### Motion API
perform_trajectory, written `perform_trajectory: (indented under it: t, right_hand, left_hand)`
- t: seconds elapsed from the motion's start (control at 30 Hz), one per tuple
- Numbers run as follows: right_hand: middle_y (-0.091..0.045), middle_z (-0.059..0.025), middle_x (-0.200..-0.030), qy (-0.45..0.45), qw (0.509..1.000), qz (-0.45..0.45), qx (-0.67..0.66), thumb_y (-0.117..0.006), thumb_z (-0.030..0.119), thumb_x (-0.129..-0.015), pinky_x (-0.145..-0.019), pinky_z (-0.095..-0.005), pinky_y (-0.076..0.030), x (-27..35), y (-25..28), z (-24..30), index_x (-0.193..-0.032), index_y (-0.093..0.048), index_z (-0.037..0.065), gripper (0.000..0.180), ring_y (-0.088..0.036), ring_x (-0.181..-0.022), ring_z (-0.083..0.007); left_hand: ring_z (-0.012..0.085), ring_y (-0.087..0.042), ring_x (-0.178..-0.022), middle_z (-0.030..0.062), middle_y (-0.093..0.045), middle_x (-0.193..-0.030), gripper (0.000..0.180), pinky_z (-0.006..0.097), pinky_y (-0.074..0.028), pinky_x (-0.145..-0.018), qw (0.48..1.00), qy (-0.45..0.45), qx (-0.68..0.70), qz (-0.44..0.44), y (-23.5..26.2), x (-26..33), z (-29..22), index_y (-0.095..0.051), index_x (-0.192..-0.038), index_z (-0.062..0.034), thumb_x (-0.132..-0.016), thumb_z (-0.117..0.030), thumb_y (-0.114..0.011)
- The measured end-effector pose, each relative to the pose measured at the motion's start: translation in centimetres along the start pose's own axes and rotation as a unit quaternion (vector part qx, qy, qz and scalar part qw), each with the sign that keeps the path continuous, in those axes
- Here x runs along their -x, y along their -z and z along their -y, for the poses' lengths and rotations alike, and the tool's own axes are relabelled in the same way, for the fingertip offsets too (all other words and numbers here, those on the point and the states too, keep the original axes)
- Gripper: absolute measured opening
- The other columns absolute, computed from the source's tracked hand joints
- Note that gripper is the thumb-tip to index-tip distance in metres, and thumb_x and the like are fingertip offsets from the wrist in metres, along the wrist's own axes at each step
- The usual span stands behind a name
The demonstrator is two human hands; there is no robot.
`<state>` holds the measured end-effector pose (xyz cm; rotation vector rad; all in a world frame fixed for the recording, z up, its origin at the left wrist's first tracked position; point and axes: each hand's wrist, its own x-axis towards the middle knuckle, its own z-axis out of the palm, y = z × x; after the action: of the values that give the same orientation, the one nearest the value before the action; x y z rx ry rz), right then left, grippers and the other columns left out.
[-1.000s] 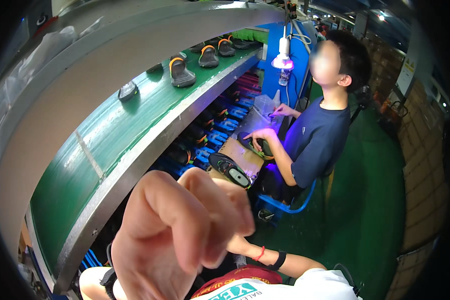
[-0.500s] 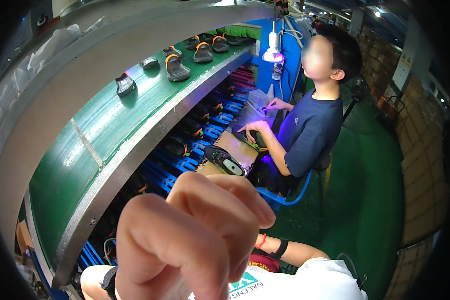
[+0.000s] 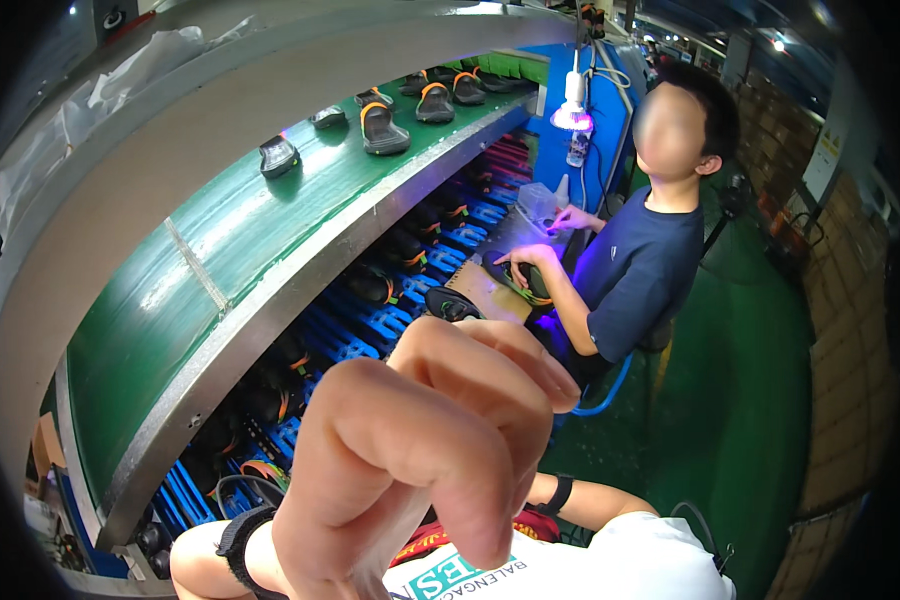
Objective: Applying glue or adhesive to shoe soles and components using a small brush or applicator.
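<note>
Up close, a hand [image 3: 420, 460], probably the person's right though the view is too near to be sure, fills the lower centre, its fingers [image 3: 500, 370] curled into a loose fist with nothing visible inside. The other hand is out of sight. Behind it, to the left, a green conveyor belt [image 3: 220, 260] carries dark sandals [image 3: 382, 128] with orange straps. Below the belt, blue racks [image 3: 370, 325] hold more shoes. Farther along, a seated co-worker [image 3: 635, 270] handles a shoe [image 3: 525, 280] at a desk [image 3: 490, 292] under a purple lamp [image 3: 572, 112].
</note>
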<state>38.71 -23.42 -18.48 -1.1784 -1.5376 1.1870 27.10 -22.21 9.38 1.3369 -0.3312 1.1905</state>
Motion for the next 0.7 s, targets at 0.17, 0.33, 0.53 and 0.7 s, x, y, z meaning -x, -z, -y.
perform_trajectory:
  t: [0.17,0.33,0.53,0.7]
  right_hand:
    - [-0.067,-0.0085,-0.080,0.006,1.000,0.019,-0.014,-0.059,0.016,-0.084,-0.066,-0.0252,-0.047,-0.8,-1.3,0.7,-0.097,-0.064,0.001,0.020,-0.061,-0.073,-0.0103]
    - [-0.067,-0.0083,-0.083,-0.012,0.999,0.034,0.005,-0.058,0.018,-0.085,-0.068,-0.0240,-0.047,-0.6,-2.2,0.3,-0.099,-0.063,0.002,0.022,-0.061,-0.075,-0.0097]
    - [-0.061,0.0010,-0.072,-0.008,0.995,0.060,-0.074,-0.059,0.020,-0.086,-0.059,-0.0209,-0.041,-0.3,-6.1,-1.8,-0.099,-0.063,0.004,0.021,-0.051,-0.067,-0.0034]
    - [-0.065,-0.0005,-0.083,0.024,0.993,0.101,-0.061,-0.058,0.020,-0.086,-0.065,-0.0210,-0.044,0.6,-6.7,-0.9,-0.099,-0.063,0.004,0.021,-0.056,-0.073,-0.0046]
  left_hand:
    - [0.0226,-0.045,-0.105,0.0017,-0.045,-0.085,0.047,0.040,-0.035,-0.099,0.994,-0.096,-0.020,0.047,1.4,0.3,0.8,-0.046,-0.085,-0.0188,-0.060,-0.035,-0.083]
    - [0.0157,-0.040,-0.094,0.0049,-0.041,-0.094,0.087,0.034,-0.033,-0.087,0.964,-0.124,-0.072,0.224,3.3,-1.2,-0.4,-0.039,-0.104,-0.0080,-0.042,-0.044,-0.088]
    - [0.0221,-0.045,-0.098,0.0036,-0.040,-0.087,0.052,0.038,-0.037,-0.095,0.976,0.091,-0.135,-0.146,0.6,4.0,-3.9,-0.040,-0.091,-0.0107,-0.071,-0.049,-0.069]
    - [0.0137,-0.047,-0.088,0.0051,-0.049,-0.092,0.016,0.027,-0.039,-0.083,0.815,0.276,-0.393,-0.324,8.2,15.2,-4.3,-0.046,-0.096,-0.0063,-0.083,-0.008,-0.056]
